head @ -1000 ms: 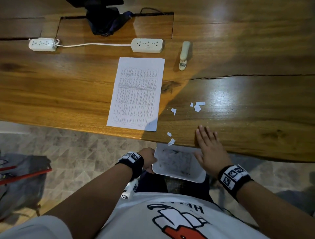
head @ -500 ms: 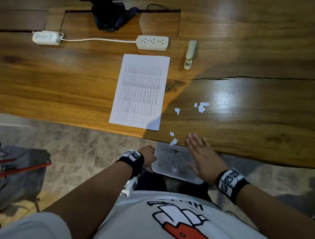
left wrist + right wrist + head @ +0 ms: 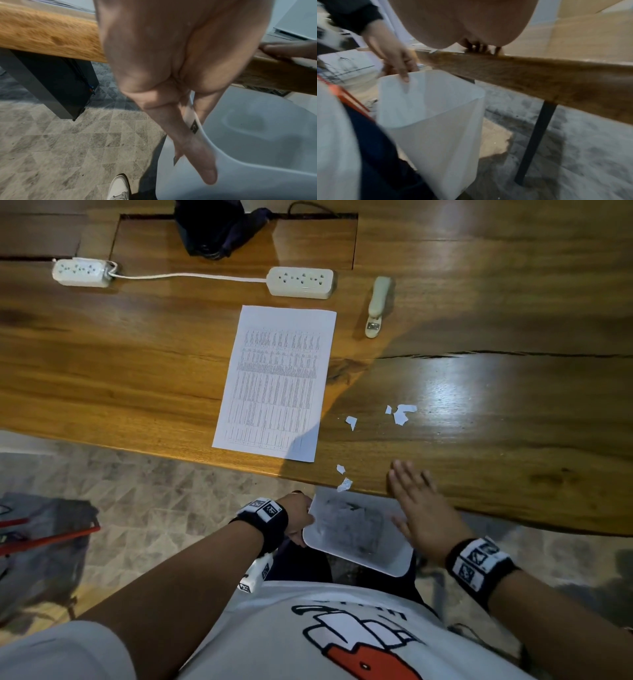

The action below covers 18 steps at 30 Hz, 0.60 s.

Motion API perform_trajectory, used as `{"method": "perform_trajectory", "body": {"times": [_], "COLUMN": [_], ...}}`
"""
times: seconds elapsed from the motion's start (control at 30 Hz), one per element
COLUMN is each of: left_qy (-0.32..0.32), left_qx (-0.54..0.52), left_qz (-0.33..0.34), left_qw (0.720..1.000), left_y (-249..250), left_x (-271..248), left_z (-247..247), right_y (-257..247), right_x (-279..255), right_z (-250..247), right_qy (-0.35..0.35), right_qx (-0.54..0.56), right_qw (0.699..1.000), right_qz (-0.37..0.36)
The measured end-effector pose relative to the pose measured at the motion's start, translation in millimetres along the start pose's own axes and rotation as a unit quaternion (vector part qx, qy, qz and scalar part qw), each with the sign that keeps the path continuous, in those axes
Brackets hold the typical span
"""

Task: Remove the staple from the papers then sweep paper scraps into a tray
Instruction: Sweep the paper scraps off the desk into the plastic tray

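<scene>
Right hand (image 3: 423, 508), fingers straight and flat, lay at the desk (image 3: 513, 474) edge; the nearest paper scraps (image 3: 344, 484) lay just left. Left hand (image 3: 298, 520) gripped the tray (image 3: 394, 563) rim below the edge.

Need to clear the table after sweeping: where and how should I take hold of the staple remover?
Grip the staple remover across its long, narrow beige handle, coming down from above with the right hand. It lies flat and alone on the table, metal jaws pointing toward you, so stay on the far half.
</scene>
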<state>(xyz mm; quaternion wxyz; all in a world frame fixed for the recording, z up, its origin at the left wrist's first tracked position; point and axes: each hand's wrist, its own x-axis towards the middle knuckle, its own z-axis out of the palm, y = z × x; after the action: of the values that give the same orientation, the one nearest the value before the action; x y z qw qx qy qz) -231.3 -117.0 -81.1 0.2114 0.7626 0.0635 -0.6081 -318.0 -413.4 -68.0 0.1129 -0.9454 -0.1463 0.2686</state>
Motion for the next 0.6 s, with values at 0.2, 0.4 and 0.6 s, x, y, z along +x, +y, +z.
{"method": "perform_trajectory", "body": {"times": [0.2,0.4,0.6], "left_qy": [0.0,0.026,0.016], "left_qx": [0.009,-0.016,-0.053], "left_qz": [0.0,-0.005,-0.004], "left_qw": [1.0,1.0,0.998], "left_y": [0.1,-5.6,-12.1], "left_x": [4.3,6.0,5.1], "left_z": [-5.0,-1.6,-9.1], "right_y": [10.3,10.6,-47.4], "right_x": [6.7,34.3,-25.4], "right_z": [-14.6,-20.9,17.4], "right_qy": [0.078,0.057,-0.025], "right_qx": [0.049,0.016,0.031], "right_qw": [0.995,0.994,0.99], "right_qz": [0.048,0.088,-0.138]}}
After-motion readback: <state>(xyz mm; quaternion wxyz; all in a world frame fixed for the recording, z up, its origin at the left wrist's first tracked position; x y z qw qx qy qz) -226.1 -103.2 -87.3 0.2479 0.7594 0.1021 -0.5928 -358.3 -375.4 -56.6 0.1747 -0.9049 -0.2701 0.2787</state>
